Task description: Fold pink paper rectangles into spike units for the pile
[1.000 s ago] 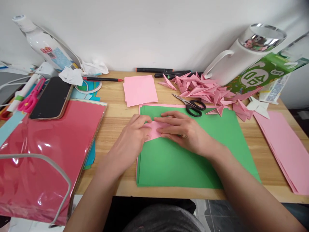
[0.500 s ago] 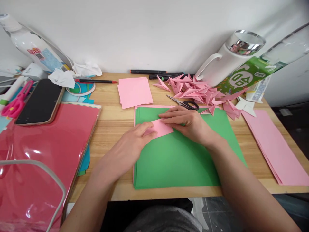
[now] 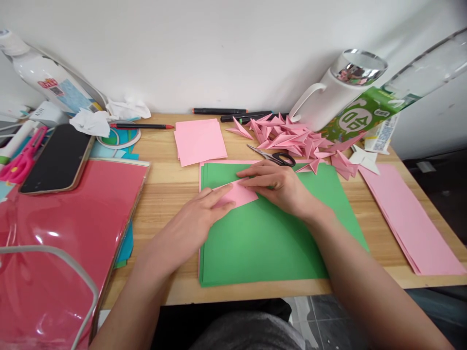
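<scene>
A small folded piece of pink paper (image 3: 241, 194) lies on the stack of green paper (image 3: 270, 248), its long side slightly slanted. My left hand (image 3: 206, 209) holds its left end, with the thumb along the near edge and the fingers on top. At the far right corner, the fingers of my right hand (image 3: 279, 187) are closed together on the paper, hiding that corner. Just beyond the right hand lie black-handled scissors (image 3: 272, 155). Farther back is a pile of folded pink paper pieces (image 3: 292, 136), and to its left a stack of pink squares (image 3: 200, 142).
A white jug (image 3: 333, 97) and a green carton (image 3: 359, 116) stand at the back right. Pink paper strips (image 3: 412, 218) lie along the right side. On the left are a red paper pack (image 3: 69, 233), a phone (image 3: 56, 158) and pink scissors (image 3: 27, 153). Pens (image 3: 219, 111) lie by the wall.
My left fingers have stretched out a little along the pink paper. The right hand keeps its place on the paper. The whole view has shifted slightly.
</scene>
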Demonstrator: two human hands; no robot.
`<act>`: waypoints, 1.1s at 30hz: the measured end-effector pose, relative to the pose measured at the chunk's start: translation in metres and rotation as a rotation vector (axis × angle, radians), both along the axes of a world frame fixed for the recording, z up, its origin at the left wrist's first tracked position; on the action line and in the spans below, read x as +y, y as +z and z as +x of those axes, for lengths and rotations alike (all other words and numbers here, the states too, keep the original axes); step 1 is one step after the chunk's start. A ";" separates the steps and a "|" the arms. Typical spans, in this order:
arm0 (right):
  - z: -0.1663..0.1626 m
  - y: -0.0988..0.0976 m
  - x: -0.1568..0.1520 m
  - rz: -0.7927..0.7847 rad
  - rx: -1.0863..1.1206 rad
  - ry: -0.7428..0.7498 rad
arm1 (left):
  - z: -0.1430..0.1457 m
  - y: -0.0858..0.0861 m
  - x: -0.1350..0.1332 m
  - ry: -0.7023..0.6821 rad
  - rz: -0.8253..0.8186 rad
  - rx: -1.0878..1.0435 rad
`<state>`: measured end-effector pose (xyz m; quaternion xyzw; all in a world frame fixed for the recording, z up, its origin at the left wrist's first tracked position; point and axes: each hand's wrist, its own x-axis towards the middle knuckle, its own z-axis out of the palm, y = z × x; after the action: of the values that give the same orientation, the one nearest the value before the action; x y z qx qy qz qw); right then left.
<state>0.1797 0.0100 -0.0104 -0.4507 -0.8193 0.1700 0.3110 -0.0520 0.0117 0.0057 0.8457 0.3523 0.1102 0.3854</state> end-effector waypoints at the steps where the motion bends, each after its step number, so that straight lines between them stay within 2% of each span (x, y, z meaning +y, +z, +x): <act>1: 0.000 -0.001 0.000 0.003 -0.001 -0.004 | 0.000 0.000 0.000 -0.016 0.021 0.012; 12: -0.003 -0.011 0.004 0.030 0.052 -0.076 | -0.004 -0.003 0.002 -0.153 0.205 0.097; 27: -0.006 -0.014 0.007 0.029 0.078 -0.116 | -0.004 -0.006 0.002 -0.166 0.250 0.031; 33: -0.008 -0.016 0.008 0.014 0.099 -0.176 | -0.005 -0.008 0.004 -0.182 0.268 0.026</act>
<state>0.1719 0.0184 -0.0263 -0.5099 -0.7614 0.1582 0.3678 -0.0566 0.0157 -0.0023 0.9194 0.2611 0.1099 0.2727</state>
